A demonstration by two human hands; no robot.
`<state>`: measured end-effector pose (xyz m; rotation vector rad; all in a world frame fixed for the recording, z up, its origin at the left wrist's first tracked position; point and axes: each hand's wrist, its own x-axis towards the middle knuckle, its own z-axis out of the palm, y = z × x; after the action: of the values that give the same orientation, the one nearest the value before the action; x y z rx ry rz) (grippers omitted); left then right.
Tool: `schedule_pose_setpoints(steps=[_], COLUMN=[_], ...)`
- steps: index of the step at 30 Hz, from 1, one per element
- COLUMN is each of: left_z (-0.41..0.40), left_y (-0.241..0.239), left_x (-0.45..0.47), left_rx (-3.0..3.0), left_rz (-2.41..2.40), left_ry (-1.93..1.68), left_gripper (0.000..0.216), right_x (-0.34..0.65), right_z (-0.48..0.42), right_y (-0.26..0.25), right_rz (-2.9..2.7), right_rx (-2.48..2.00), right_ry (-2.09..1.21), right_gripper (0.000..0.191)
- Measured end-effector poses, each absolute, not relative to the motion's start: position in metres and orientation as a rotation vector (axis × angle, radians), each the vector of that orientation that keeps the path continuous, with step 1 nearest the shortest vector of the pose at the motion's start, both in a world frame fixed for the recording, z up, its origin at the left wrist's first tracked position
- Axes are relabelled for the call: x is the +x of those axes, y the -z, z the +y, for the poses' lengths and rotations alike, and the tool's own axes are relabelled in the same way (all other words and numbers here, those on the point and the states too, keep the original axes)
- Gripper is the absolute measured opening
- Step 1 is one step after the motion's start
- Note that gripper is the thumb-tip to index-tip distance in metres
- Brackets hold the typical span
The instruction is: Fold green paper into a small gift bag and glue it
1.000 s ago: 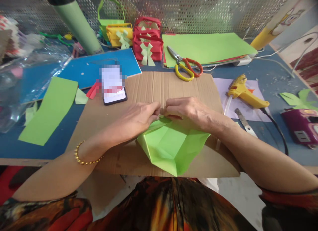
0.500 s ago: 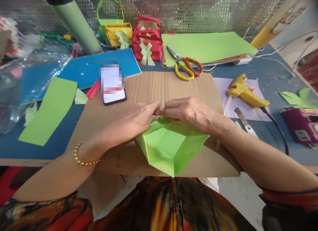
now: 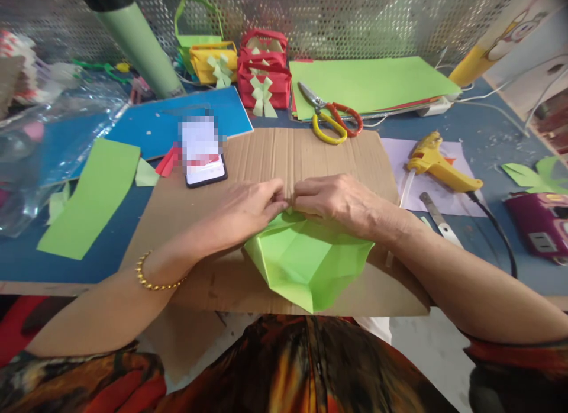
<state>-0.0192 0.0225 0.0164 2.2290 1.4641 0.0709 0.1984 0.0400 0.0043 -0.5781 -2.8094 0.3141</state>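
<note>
A folded sheet of light green paper [image 3: 310, 259], creased into an open box-like shape, rests over the cardboard mat in front of me. Its far edge is pinched by my left hand [image 3: 252, 209], with thumb and curled fingers closed on it. Close beside, my right hand [image 3: 335, 200] is closed on the same far edge, its fingers bent under and partly hidden. The two hands almost meet at the middle of that edge. The near corner of the paper points toward my body.
Beyond the cardboard [image 3: 266, 158] lie scissors [image 3: 331, 117] on green sheets [image 3: 377, 84]. A phone [image 3: 204, 158] and green strip [image 3: 93, 200] are left; a glue gun [image 3: 444, 164] and blade [image 3: 435, 215] right. Small red [image 3: 264, 76] and yellow paper bags [image 3: 213, 64] stand behind.
My left fingers have curled slightly more at the paper's far edge. The green paper's near corner has shifted up a little; my right hand is nearly still.
</note>
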Motion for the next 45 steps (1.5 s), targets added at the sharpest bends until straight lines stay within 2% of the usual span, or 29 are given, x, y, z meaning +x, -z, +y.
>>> schedule_pose_setpoints(steps=[6, 12, 16, 22, 40, 45], left_z=[0.021, 0.022, 0.023, 0.024, 0.024, 0.024], left_y=[-0.013, -0.017, -0.02, -0.025, -0.022, -0.021], left_x=[-0.018, -0.016, -0.019, -0.023, -0.026, -0.022], left_rx=[2.251, 2.244, 2.226, 2.184, 2.161, 2.183], left_rz=[1.497, 1.5, 1.446, 1.344, 1.297, 1.438], left_ry=[-0.063, -0.023, -0.031, -0.051, -0.085, -0.067], left_gripper=[0.005, 0.005, 0.013, 0.004, 0.009, 0.015], right_x=[0.198, 0.197, 0.197, 0.198, 0.198, 0.197], right_z=[0.04, 0.04, 0.04, 0.041, 0.039, 0.04], right_y=[-0.003, -0.004, -0.004, -0.002, -0.006, -0.006], right_rz=[-2.804, -2.779, -2.783, -2.761, -2.785, -2.802], right_rx=[-0.599, -0.585, -0.582, -0.56, -0.588, -0.608], right_ry=[-0.367, -0.383, -0.349, -0.349, -0.355, -0.324], right_gripper=[0.023, 0.023, 0.023, 0.022, 0.027, 0.029])
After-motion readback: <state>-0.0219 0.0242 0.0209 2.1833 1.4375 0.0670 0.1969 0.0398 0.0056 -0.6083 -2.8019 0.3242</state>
